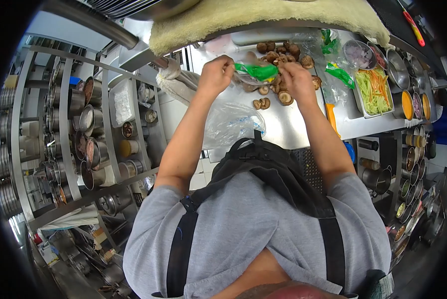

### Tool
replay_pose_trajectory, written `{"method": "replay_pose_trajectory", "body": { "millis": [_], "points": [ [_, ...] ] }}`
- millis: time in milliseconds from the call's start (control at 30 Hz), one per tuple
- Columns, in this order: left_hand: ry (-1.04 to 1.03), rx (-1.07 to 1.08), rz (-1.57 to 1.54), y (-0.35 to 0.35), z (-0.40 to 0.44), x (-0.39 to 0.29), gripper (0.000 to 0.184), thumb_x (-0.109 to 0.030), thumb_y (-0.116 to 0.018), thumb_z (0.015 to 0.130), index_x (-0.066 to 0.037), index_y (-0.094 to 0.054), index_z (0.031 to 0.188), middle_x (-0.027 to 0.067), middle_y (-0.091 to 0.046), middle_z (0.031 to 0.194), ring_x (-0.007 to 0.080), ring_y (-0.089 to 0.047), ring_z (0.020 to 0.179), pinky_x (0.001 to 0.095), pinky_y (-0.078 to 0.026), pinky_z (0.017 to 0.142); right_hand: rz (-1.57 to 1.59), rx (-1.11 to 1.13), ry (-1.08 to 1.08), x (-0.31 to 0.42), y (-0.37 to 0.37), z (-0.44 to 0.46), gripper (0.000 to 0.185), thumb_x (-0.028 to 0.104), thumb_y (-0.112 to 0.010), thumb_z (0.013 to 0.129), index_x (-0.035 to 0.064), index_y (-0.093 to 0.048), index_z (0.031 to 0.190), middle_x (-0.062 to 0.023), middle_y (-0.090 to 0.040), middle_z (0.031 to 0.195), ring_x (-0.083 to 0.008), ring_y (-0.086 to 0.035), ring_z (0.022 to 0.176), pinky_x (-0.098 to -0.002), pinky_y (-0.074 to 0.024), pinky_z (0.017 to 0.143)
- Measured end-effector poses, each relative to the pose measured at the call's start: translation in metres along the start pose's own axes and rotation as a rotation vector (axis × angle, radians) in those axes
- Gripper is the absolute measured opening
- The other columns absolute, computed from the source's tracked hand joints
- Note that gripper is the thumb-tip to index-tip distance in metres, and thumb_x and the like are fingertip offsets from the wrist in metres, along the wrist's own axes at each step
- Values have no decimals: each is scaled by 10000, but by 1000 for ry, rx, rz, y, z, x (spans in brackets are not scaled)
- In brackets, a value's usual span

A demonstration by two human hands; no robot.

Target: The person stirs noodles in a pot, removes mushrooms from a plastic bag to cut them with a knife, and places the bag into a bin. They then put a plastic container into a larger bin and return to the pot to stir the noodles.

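A clear plastic bag with a green printed label is stretched between my two hands above the steel counter. My left hand pinches its left edge. Fingers curled, my right hand grips its right side, just over the pile. Brown mushrooms lie scattered under and around the bag, some with their pale stems up. A crumpled clear plastic bag rests at the counter's near edge, below my left hand.
To the right are a knife with a yellow handle, plastic wrappers with green print, a tray of shredded vegetables and a bowl of sliced onion. Shelves with metal pots stand at left. A fleecy cloth covers the ledge ahead.
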State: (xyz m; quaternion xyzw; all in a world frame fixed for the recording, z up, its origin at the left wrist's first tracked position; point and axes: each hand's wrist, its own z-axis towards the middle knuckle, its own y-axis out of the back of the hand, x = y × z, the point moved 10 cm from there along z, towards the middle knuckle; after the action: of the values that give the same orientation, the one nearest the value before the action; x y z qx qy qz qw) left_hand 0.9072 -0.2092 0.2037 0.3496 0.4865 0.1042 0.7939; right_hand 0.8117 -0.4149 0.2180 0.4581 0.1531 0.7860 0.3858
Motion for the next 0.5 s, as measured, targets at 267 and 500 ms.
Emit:
{"method": "replay_pose_trajectory", "body": {
  "millis": [267,500],
  "points": [
    [-51,-96,-55,22,-2,-23,131,-100,-622,821,1,-631,904,118,-660,786,193,-634,697,290,-492,648,-84,58,64,6,10,9,92,17,-609,836,-21,-643,913,-134,-623,786,-239,-645,690,-335,-496,617],
    [-23,-69,-145,24,5,-26,153,-101,-617,832,2,-625,945,108,-665,816,153,-637,746,277,-493,682,88,-37,-65,10,34,12,112,36,-613,834,3,-655,932,-129,-643,830,-264,-640,727,-326,-490,655]
  ]
}}
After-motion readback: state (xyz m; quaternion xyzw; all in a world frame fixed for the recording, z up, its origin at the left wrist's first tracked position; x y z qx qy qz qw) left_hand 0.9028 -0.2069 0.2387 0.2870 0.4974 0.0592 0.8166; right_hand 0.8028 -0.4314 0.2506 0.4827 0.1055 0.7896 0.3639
